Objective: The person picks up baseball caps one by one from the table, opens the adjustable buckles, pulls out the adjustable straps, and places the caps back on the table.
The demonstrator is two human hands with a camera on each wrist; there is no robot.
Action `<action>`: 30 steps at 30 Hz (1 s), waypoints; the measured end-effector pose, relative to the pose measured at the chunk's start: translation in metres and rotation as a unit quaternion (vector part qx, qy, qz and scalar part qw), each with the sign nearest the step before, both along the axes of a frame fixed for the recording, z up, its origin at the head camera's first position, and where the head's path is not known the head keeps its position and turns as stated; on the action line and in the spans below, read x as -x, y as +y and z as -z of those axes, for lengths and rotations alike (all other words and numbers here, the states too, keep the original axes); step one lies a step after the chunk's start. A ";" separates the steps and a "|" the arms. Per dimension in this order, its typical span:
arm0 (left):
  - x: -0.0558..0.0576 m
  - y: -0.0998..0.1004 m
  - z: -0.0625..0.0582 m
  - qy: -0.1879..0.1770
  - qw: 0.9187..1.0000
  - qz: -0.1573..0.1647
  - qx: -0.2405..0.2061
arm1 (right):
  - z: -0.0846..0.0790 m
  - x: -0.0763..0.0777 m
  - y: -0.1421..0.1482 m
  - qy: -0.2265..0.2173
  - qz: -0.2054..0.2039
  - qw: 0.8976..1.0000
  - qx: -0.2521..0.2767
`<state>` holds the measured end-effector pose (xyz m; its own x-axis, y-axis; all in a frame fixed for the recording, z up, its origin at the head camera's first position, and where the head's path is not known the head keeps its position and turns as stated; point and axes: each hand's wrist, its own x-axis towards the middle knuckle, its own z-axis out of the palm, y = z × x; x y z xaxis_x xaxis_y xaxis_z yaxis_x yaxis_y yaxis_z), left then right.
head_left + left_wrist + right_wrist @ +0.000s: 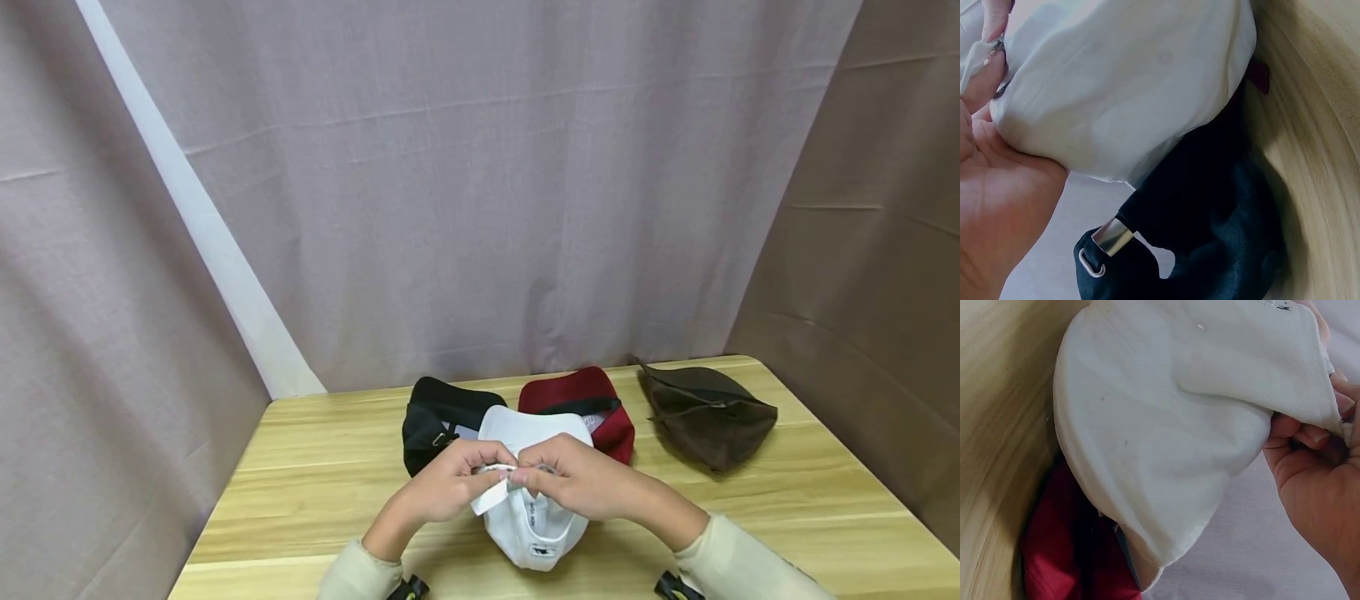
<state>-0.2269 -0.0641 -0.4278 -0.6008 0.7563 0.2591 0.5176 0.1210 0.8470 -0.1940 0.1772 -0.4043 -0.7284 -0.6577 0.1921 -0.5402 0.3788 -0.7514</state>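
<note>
A white cap (536, 427) lies in front of me, its brim toward the curtain and its back opening toward me. My left hand (448, 482) pinches the cap's white strap (491, 497) from the left, and a loose end of that strap hangs below the fingers. From the other side my right hand (583, 481) pinches the strap too, the fingertips of both hands meeting there. In the right wrist view the fingers (1310, 434) grip the edge of the cap's cloth (1166, 425). The buckle area is mostly hidden by the fingers.
Behind the white cap are a black cap (422, 425) with a metal buckle (1112, 237) on the left and a dark red cap (619, 432) on the right. A brown cap (716, 429) lies farther right on the wooden table (315, 467). Grey curtains (465, 208) hang behind.
</note>
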 end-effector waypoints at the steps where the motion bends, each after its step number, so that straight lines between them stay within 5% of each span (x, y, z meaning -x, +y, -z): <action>1: 0.000 0.000 0.000 -0.001 1.000 0.001 0.000 | 0.000 0.000 0.000 -0.001 0.002 1.000 0.000; 20: 0.006 0.000 0.004 -0.002 0.999 0.013 -0.031 | 0.001 0.003 0.002 -0.029 -0.016 0.999 0.035; 30: 0.009 -0.001 0.005 -0.034 0.999 0.029 -0.026 | 0.006 0.005 -0.001 -0.024 -0.011 0.999 0.041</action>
